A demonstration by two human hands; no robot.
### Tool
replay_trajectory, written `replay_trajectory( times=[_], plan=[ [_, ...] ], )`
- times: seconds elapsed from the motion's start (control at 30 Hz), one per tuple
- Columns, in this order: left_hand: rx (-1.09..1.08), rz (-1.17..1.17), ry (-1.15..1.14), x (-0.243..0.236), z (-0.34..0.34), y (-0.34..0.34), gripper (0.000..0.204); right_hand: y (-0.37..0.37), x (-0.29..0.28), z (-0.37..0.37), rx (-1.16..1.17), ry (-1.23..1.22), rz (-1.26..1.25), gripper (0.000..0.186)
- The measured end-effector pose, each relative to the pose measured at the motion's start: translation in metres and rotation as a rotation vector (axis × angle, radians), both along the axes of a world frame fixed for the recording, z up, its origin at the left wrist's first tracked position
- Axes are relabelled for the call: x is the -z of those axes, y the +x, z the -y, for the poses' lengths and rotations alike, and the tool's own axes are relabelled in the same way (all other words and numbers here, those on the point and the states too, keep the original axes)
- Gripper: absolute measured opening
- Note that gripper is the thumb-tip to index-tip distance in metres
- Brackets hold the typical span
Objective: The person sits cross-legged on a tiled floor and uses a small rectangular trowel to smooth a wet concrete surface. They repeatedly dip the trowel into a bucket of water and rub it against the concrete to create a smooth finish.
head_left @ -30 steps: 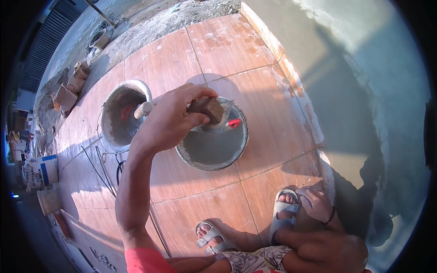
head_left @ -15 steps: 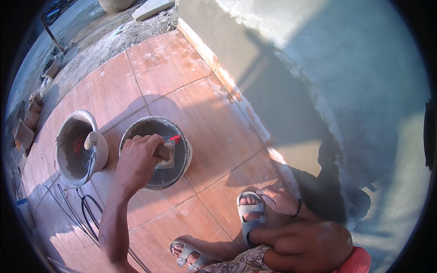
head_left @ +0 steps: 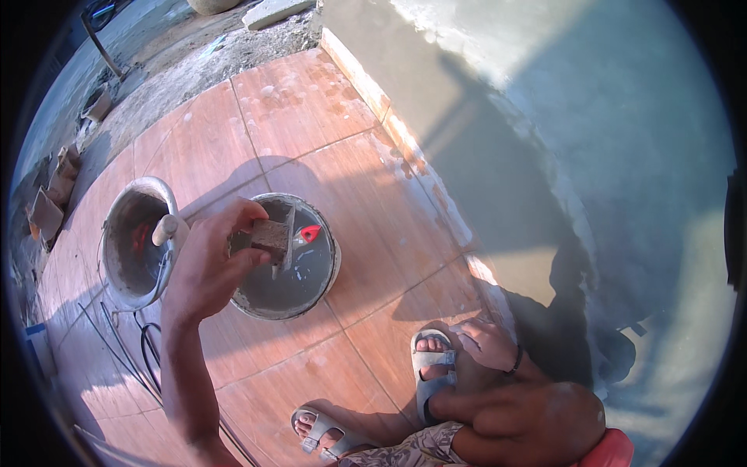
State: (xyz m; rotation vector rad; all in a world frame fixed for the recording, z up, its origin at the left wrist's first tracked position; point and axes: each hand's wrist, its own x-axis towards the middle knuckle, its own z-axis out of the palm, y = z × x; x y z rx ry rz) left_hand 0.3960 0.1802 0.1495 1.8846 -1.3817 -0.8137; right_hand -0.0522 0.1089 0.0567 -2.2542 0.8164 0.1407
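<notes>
Brown block pinched by left hand, thumb opposing fingers, left of centre, over round bucket, likely so drips fall inside. Right hand lower right, near sandal; grip unclear.

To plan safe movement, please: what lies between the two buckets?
In the head view, tiled floor, with the left hand above it, lies between the left bucket and the right bucket.

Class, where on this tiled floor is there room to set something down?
Bare tile lies between the right bucket and the pale raised strip, and between that bucket and the sandals. Crowded: the left side, with the left bucket and black cables, and over the right bucket, where the left hand holds a brown block.
</notes>
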Motion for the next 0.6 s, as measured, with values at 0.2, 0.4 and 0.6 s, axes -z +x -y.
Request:
replay_trajectory(
  times=[0.2,0.4,0.6],
  plan=[
    [-0.109,0.005,-0.047,0.012,0.011,-0.001,0.037,-0.009,0.0,0.004,0.015,0.021,0.003,0.023],
    [-0.32,-0.78,-0.341,0.018,0.064,-0.065,0.032,-0.019,0.001,0.009,0.068,0.022,-0.011,0.023],
    [-0.48,-1.076,-0.476,0.056,0.19,-0.155,0.042,-0.043,-0.006,0.01,0.172,-0.004,-0.02,0.023]
  ],
)
